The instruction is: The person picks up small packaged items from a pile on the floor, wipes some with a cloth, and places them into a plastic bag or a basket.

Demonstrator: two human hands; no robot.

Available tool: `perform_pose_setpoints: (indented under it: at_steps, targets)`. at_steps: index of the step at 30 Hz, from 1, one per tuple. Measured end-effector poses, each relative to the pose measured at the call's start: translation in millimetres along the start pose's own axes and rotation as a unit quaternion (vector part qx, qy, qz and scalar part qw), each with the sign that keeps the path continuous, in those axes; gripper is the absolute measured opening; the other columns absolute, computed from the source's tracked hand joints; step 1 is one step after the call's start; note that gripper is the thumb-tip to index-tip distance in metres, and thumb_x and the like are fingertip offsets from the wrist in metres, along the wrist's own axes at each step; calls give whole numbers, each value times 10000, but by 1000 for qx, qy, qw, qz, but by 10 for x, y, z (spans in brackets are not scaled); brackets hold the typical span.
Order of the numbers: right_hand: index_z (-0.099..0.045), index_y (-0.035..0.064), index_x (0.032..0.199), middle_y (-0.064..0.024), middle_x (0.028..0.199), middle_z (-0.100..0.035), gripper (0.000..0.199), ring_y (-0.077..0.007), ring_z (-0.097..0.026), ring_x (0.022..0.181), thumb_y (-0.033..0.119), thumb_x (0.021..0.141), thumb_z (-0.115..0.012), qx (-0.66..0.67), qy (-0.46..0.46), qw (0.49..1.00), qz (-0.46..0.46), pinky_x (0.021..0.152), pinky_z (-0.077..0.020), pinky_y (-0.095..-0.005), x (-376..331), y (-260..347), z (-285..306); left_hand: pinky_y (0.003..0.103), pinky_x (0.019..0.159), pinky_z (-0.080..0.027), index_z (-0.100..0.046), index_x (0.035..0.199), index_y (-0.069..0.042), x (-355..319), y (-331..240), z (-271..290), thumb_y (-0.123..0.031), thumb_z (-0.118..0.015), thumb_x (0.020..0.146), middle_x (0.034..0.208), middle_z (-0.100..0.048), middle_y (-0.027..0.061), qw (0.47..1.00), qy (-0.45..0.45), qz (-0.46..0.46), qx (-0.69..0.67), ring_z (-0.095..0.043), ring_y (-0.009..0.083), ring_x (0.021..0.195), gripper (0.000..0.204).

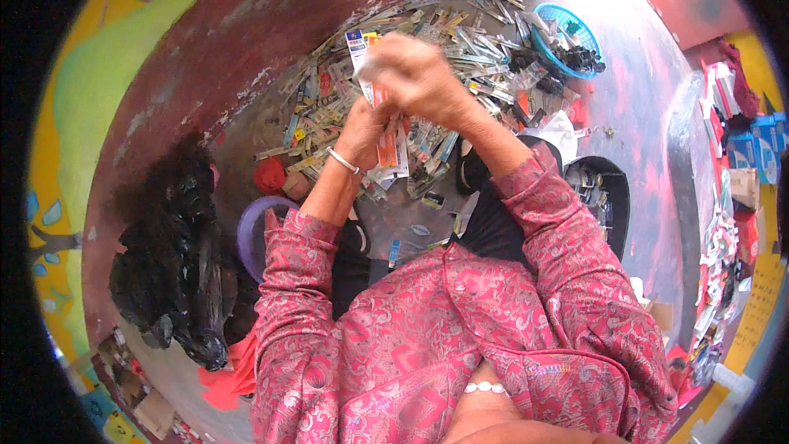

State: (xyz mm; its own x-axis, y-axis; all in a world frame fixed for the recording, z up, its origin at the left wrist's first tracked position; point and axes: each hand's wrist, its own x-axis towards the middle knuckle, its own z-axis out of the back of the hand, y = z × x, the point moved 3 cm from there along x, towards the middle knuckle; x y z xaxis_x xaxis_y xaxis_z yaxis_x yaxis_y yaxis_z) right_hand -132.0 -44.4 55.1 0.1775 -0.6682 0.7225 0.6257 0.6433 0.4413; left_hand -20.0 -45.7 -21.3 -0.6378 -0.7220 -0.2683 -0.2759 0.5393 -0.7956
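Observation:
My left hand is closed around several long, flat packets, orange and white. Their lower ends hang below the fingers, and a white end with a blue patch sticks up above. Across the upper part of these packets is my right hand, curled closed and smeared at the fingers by motion. What it grips, if anything, is hidden. Beyond both hands spreads a big heap of slim packets on the floor, many clear or whitish with coloured print.
A blue basket with black pieces stands at the far right, a black tub of small items nearer. On the left lie a crumpled black plastic bag and a purple round rim. A red wall curves behind.

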Motion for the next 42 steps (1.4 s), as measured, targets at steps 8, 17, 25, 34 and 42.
perform_pose_setpoints:
  at_steps: [8,17,25,34,42]
  targets:
    - [-627,84,785,-81,771,-581,116,-264,-547,755,150,700,-582,-207,-271,933,-113,687,-444,-361,135,-433,580,243,552,-465,-500,945,-35,-141,-44,-23,-140,-541,830,749,-565,52,998,63,10,-9,-540,104,605,162]
    - [-614,-11,842,-70,753,-596,498,-159,-532,663,463,695,-647,178,126,830,-513,610,-415,-272,-174,-402,71,268,635,-484,-496,1002,-23,-73,-146,23,-179,-571,820,775,-574,49,999,34,-27,-1,-572,147,695,251]
    - [-606,-11,824,-70,712,-595,439,-128,-541,591,363,619,-715,146,195,852,-464,553,-434,-273,-112,-298,-36,261,604,-451,-516,964,-45,-49,-92,-30,-130,-583,785,754,-559,31,993,60,24,95,-550,137,656,209]
    - [-590,-26,806,-63,702,-583,261,-111,-525,590,175,657,-666,333,86,777,-527,539,-411,-239,-231,-416,-84,261,619,-469,-503,979,-22,-130,-144,-84,-180,-602,777,767,-569,63,992,91,36,-73,-559,143,660,275]
    - [-555,-34,982,-77,871,-604,307,-116,-570,739,141,743,-634,423,86,762,-483,695,-459,-247,-228,-437,-102,275,596,-513,-496,1005,-29,-104,-167,-89,-86,-603,766,810,-592,91,994,71,10,-79,-586,154,647,268]
